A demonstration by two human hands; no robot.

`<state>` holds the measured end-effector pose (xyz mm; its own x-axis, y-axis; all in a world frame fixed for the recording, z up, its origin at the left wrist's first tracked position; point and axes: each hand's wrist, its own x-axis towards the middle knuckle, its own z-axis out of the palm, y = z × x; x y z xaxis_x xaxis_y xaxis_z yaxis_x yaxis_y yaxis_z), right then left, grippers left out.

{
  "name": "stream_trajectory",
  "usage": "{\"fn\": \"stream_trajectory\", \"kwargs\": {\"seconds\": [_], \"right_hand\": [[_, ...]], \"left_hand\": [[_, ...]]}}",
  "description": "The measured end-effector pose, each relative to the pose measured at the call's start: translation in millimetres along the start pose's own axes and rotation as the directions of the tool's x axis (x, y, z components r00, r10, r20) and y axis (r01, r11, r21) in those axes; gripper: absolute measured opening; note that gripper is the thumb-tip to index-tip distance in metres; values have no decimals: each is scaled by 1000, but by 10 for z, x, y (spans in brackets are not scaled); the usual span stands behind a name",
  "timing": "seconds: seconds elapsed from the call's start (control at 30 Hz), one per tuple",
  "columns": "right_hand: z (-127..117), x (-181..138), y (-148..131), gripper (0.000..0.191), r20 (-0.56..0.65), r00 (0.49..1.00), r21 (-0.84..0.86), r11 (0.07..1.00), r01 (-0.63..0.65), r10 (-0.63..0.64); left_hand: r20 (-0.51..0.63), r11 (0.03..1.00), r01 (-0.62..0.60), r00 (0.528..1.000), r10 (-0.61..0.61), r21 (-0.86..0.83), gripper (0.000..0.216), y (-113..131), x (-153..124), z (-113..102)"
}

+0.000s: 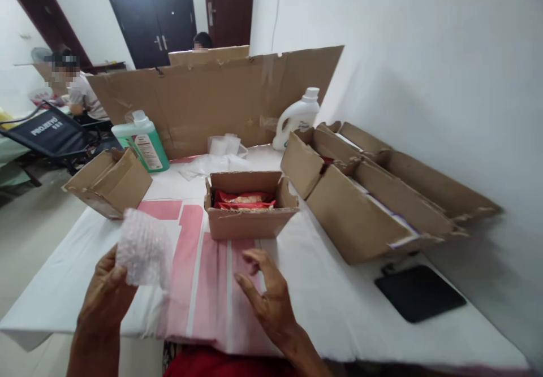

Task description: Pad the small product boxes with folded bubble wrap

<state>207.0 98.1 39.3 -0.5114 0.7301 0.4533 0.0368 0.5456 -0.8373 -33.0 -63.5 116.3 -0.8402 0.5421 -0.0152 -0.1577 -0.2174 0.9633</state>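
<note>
My left hand (106,295) is closed on a sheet of bubble wrap (142,247), held up above the near left of the table. My right hand (265,295) hovers over the pink-striped table cover (203,286), fingers spread and curled, holding nothing. Just beyond it stands a small open cardboard box (250,221) with red snack packets (244,200) inside.
A long open carton (360,207) lies at the right by the wall, a black pad (418,292) in front of it. An empty small box (108,182), a green bottle (144,139), a white jug (299,117) and a cardboard screen (212,100) stand behind. Two people sit beyond.
</note>
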Motion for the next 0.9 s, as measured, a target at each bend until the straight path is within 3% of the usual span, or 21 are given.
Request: {"fn": "stream_trajectory", "kwargs": {"seconds": [0.1, 0.17, 0.23, 0.3, 0.33, 0.4, 0.47, 0.57, 0.67, 0.73, 0.83, 0.9], "right_hand": [[23, 214, -378, 74, 160, 986, 159, 985, -66, 40], [0, 309, -531, 87, 340, 939, 248, 957, -151, 60], [-9, 314, -590, 67, 518, 853, 338, 903, -265, 56], [12, 248, -567, 39, 610, 790, 436, 811, -392, 54], [28, 204, -536, 34, 629, 775, 482, 750, -453, 64], [48, 126, -466, 32, 628, 770, 547, 637, -542, 115], [35, 89, -412, 30, 585, 793, 574, 603, -554, 172], [-28, 111, -377, 29, 412, 875, 535, 711, -457, 253], [-53, 143, -367, 34, 248, 927, 399, 842, -364, 283], [-10, 129, -362, 37, 189, 953, 301, 910, -287, 238], [102, 58, -359, 38, 184, 976, 229, 960, -159, 118], [133, 5, -351, 41, 210, 974, 243, 961, -133, 82]], "left_hand": [[117, 996, 94, 989, -92, -13, 54, -99, -266, -88], [209, 983, 182, 962, -177, -3, 56, -133, -382, -107], [240, 974, 226, 945, -221, 7, 59, -137, -457, -77], [180, 980, 196, 965, -190, -17, 61, -124, -485, -9], [149, 985, 169, 975, -164, -24, 60, -117, -480, 32], [133, 994, 113, 985, -112, 2, 55, -115, -430, 108], [138, 995, 53, 988, -65, 89, 48, -150, -349, 157], [-19, 972, -51, 998, 57, 231, 39, -275, -275, 180], [-159, 901, -134, 964, 215, 412, 34, -414, -386, 224], [-68, 855, -147, 976, 207, 497, 33, -482, -544, 322], [145, 853, -130, 987, 64, 506, 43, -561, -736, 553], [165, 845, -93, 986, 6, 526, 43, -611, -763, 684]]}}
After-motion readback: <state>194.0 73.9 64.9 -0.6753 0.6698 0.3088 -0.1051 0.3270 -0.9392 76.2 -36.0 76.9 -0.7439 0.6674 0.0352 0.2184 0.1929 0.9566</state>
